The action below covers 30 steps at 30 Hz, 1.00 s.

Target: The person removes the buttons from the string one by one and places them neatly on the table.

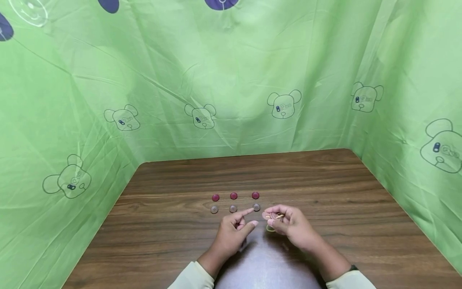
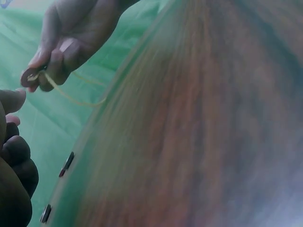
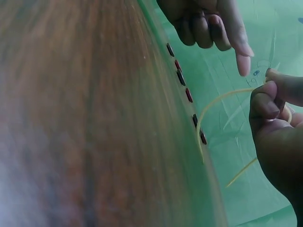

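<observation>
Between thumb and fingers my right hand (image 1: 294, 228) pinches a reddish-brown button (image 2: 27, 78) above the table, with a thin yellow string (image 3: 204, 113) at it. The string passes at the button's holes in the left wrist view, and its loose ends hang below the hand. Just left of it, my left hand (image 1: 230, 236) holds nothing; its index finger and thumb reach out toward the right hand while the other fingers curl. In the head view that index fingertip overlaps the edge of a brown button (image 1: 256, 207) on the table.
On the brown wooden table (image 1: 173, 237), three red buttons (image 1: 234, 196) form a row. Nearer to me lies a row of three brown buttons, including another brown button (image 1: 214, 209) at left. Green cloth (image 1: 245, 72) with bear drawings encloses the back and sides.
</observation>
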### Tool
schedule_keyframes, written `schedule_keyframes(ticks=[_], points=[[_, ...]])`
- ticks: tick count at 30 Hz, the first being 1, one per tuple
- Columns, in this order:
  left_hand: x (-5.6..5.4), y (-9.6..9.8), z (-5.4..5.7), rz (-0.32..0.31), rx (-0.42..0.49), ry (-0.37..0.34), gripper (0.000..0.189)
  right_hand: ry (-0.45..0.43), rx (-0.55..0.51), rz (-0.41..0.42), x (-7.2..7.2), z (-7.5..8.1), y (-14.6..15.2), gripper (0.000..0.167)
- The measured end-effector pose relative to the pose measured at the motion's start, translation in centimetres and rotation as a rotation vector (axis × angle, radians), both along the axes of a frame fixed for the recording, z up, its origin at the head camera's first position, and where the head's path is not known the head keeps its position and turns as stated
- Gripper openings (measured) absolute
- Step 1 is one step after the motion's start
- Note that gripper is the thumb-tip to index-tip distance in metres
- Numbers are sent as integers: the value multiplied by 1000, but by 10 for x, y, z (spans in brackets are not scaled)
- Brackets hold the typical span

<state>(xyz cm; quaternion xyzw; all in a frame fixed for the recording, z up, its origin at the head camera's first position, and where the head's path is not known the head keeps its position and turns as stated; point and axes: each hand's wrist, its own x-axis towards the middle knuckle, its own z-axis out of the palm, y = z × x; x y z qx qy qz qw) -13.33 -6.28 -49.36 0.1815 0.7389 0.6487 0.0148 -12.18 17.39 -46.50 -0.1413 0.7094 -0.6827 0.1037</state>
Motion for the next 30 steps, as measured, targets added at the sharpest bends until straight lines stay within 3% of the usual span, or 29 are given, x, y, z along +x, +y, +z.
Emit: schedule_keyframes(ticks=[5, 9, 17, 24, 30], points=[[4, 4, 1, -35, 13, 27, 42, 4, -19, -34, 3, 1, -5, 31], [6, 9, 2, 1, -14, 52, 38, -40, -25, -84, 4, 3, -8, 33], [4, 10, -2, 54, -89, 20, 37, -73, -13, -103, 2, 2, -11, 36], [3, 9, -6, 8, -270, 25, 40, -92, -19, -104, 1, 2, -11, 36], [1, 16, -9, 59, -474, 118, 45, -113, -20, -100, 0, 0, -11, 37]])
